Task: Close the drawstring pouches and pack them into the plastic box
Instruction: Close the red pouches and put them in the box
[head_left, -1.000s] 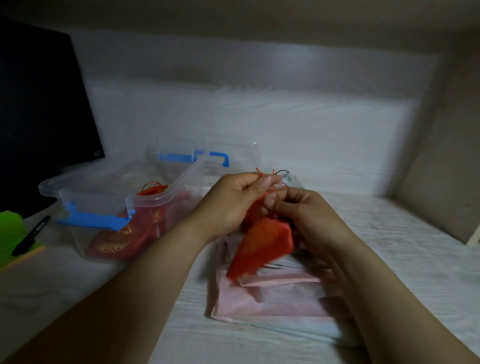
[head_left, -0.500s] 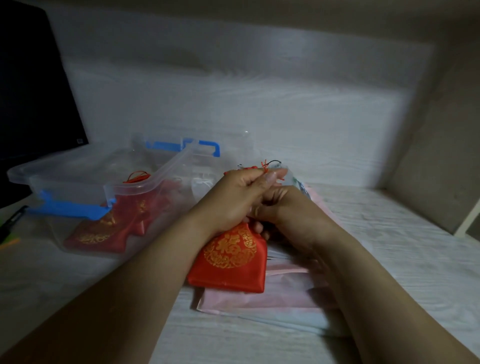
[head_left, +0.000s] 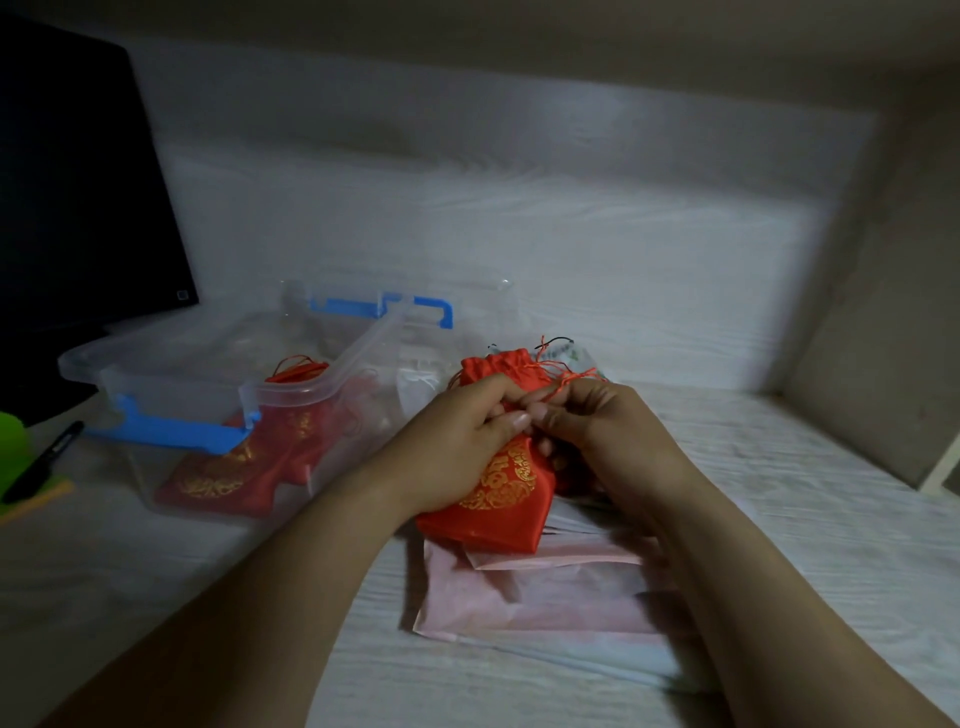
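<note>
Fingers (head_left: 511, 420) pinch pouch (head_left: 498, 499) neck; mouth above, body below.

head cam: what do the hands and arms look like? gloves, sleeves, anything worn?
Nothing worn that shows. The left hand and right hand have no gloves. The forearms are uncovered to the frame edge, with no sleeves in view. No watch, ring or bracelet is visible, though the light is dim.

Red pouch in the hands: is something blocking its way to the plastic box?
Nothing visible does. The left hand and right hand hold the red pouch just right of the plastic box, whose top is open.
</note>
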